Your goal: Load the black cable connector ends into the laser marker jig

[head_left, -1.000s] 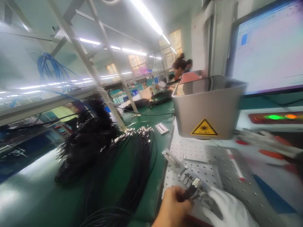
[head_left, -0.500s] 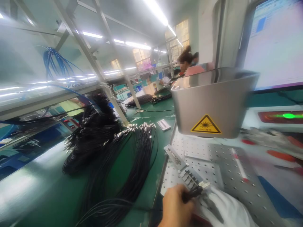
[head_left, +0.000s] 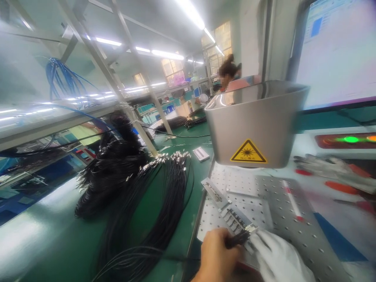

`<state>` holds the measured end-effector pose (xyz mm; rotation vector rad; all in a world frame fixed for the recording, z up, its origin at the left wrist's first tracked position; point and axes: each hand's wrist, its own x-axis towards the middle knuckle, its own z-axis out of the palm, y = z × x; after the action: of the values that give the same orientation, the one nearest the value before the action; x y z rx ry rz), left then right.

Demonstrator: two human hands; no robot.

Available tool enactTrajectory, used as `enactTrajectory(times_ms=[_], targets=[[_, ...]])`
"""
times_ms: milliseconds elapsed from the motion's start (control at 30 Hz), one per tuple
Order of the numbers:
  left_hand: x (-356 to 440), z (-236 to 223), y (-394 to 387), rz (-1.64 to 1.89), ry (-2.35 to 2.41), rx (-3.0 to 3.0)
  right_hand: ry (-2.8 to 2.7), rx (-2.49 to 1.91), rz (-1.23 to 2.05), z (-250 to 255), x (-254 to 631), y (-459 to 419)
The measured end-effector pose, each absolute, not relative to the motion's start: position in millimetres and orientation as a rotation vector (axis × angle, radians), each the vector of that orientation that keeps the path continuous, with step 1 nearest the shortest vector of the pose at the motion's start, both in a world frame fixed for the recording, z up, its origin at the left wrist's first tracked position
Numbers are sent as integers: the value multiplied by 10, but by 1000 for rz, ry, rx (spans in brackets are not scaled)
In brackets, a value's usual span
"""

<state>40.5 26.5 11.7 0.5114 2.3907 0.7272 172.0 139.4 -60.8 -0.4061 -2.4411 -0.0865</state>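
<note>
My bare left hand [head_left: 219, 250] is closed around a small bunch of black cables [head_left: 239, 238]. Their metal connector ends [head_left: 251, 228] poke out on the right side of the fist. My right hand [head_left: 280, 254], in a white glove, has its fingers bent against these connectors; its fingertips are partly hidden. Just beyond both hands lies a metal fixture [head_left: 233, 220] with a row of slots, slanting across a perforated metal plate [head_left: 249, 203]. Cable tails trail left from my left hand toward the green tabletop.
A grey laser housing [head_left: 252, 129] with a yellow warning sign overhangs the plate. Black cable bundles [head_left: 173, 196] lie on the green tabletop left, beside a bigger heap [head_left: 111, 172]. Right are a red-white marker [head_left: 292, 199], gloves [head_left: 331, 170] and a monitor [head_left: 337, 58]. A person [head_left: 229, 72] sits beyond.
The whole view has shifted slightly, so surroundings sit a little further left. Both hands stay together at the cable ends; the gloved fingers have moved slightly against the connectors.
</note>
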Motion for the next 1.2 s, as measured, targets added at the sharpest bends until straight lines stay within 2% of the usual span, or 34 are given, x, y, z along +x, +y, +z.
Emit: enactTrajectory(times_ms=[233, 433, 767, 933, 1100, 1200], targets=[[402, 65, 262, 762, 2386, 480, -2251, -445, 85, -328, 1638, 1317], [361, -9, 257, 840, 2363, 535, -2212, -425, 165, -346, 1633, 1311], [375, 18, 290, 721, 2376, 518, -2320, -439, -128, -326, 1663, 1316], [331, 26, 254, 901, 2255, 558, -2267, -402, -161, -507, 1601, 1381], [226, 132, 189, 1074, 2159, 698, -2247, -805, -122, -851, 1440, 1396], [215, 204, 169, 1120, 2142, 701, -2245, -838, -98, -964, 1395, 1390]])
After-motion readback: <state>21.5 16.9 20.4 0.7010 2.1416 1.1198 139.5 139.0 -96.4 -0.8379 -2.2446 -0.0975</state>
